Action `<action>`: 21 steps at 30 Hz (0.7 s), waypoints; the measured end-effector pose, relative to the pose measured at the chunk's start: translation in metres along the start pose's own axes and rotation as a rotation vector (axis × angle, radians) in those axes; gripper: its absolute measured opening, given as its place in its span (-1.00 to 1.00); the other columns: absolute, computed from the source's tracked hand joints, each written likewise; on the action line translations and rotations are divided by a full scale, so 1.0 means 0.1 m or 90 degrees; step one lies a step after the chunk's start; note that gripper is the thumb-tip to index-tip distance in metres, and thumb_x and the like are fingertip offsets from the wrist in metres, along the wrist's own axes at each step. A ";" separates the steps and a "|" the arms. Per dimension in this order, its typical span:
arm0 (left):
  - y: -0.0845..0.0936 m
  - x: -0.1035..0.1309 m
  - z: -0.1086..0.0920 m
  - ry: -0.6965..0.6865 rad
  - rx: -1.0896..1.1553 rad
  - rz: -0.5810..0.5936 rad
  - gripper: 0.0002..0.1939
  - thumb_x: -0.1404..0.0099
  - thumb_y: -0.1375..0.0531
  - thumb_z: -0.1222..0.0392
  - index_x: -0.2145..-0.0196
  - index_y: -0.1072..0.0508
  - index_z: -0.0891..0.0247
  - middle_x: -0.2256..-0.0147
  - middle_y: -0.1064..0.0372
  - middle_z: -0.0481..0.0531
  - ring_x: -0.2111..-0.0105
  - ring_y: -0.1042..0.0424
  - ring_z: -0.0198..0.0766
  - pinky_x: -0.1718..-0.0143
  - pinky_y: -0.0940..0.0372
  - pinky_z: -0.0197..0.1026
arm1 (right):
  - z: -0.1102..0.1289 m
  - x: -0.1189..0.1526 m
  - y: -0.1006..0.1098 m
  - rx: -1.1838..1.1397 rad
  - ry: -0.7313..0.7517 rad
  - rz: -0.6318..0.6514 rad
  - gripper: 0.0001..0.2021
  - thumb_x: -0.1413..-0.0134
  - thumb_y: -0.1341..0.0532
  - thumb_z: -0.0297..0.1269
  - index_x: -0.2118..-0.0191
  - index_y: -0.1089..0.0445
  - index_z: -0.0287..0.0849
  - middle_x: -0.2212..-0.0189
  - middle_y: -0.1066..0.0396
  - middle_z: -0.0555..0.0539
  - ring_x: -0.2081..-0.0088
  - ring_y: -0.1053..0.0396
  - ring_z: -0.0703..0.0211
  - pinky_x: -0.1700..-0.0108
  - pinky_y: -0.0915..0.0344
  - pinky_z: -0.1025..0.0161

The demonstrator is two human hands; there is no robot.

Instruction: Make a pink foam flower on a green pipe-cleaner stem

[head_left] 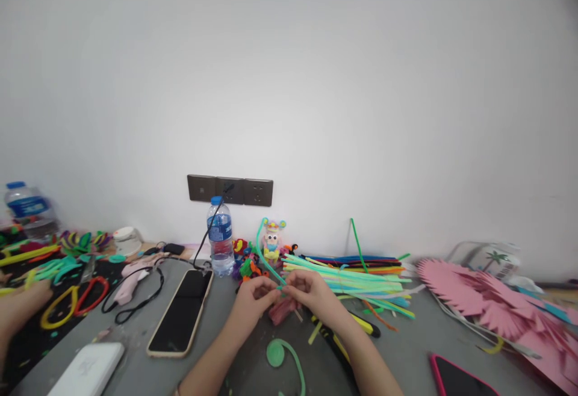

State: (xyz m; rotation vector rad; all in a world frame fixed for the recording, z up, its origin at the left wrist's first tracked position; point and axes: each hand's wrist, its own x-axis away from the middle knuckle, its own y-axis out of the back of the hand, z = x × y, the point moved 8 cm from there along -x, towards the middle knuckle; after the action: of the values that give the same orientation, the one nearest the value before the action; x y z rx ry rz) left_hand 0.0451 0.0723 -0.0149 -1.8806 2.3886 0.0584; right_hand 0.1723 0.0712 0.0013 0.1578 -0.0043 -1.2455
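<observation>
A teal-green pipe cleaner [267, 265] is pinched between my two hands, its free end rising in a curve in front of a small doll figure. My left hand [253, 304] grips it from the left with thumb and fingertips together. From the other side, the fingertips of my right hand [313, 295] close on it near the same spot. Just beneath the fingers lies a dull pink item [280, 311], partly hidden. Nearer to me on the grey table is a green pipe cleaner coiled into a flat disc [275, 353] with a long curved tail.
Yellow-and-black pliers [365, 325] lie partly under my right forearm. Behind is a bundle of pipe cleaners [352, 278]. A phone [183, 312], a water bottle [221, 239] and a cable stand left; pink cut paper [478, 300] lies right. Another person's hand [27, 303] shows far left near scissors [74, 303].
</observation>
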 end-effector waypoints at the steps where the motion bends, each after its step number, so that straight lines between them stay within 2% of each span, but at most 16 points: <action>1: 0.00 0.00 0.00 0.006 0.018 -0.006 -0.71 0.03 -0.37 0.02 0.49 -0.51 0.33 0.56 -0.41 -0.03 0.53 -0.33 -0.31 0.52 -0.16 -0.32 | 0.00 0.00 -0.01 -0.019 0.000 -0.002 -0.60 0.15 -0.34 0.07 0.49 -0.29 -0.18 0.69 -0.35 0.08 0.67 -0.33 0.27 0.59 -0.17 0.35; 7: -0.11 0.07 0.04 0.070 0.189 0.006 -0.66 0.01 -0.39 0.00 0.42 -0.48 0.32 0.55 -0.41 -0.05 0.56 -0.34 -0.36 0.54 -0.20 -0.35 | 0.03 -0.03 -0.05 -0.104 0.017 -0.029 -0.60 0.12 -0.34 0.06 0.48 -0.27 -0.17 0.66 -0.41 0.06 0.63 -0.39 0.25 0.55 -0.25 0.35; 10: -0.10 0.10 0.07 0.104 0.270 -0.018 -0.64 0.07 -0.43 0.04 0.38 -0.47 0.31 0.54 -0.43 -0.06 0.55 -0.39 -0.37 0.52 -0.21 -0.37 | 0.03 -0.02 -0.05 -0.121 0.023 -0.034 -0.63 0.09 -0.34 0.02 0.45 -0.28 -0.18 0.64 -0.43 0.05 0.61 -0.40 0.26 0.53 -0.26 0.36; 15: -0.09 0.10 0.06 0.115 0.271 -0.012 -0.66 0.08 -0.45 0.08 0.43 -0.47 0.33 0.56 -0.43 -0.05 0.55 -0.40 -0.38 0.51 -0.22 -0.38 | 0.01 0.00 -0.08 -0.150 0.011 -0.009 -0.65 0.08 -0.35 -0.02 0.44 -0.26 -0.17 0.62 -0.45 0.06 0.58 -0.43 0.25 0.49 -0.32 0.34; 21: -0.09 0.09 0.03 0.114 0.284 -0.018 -0.66 0.10 -0.46 0.07 0.46 -0.47 0.33 0.55 -0.45 -0.04 0.56 -0.40 -0.39 0.53 -0.21 -0.38 | 0.00 0.00 -0.09 -0.179 -0.008 -0.014 -0.61 0.17 -0.40 -0.02 0.46 -0.25 -0.17 0.58 -0.46 0.05 0.57 -0.46 0.22 0.51 -0.32 0.33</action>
State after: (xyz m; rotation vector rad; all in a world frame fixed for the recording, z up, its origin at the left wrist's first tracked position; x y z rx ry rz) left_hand 0.0514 0.0615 -0.0189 -1.7614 2.2318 -0.6148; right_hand 0.1644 0.0683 0.0000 -0.0936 0.1608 -1.2552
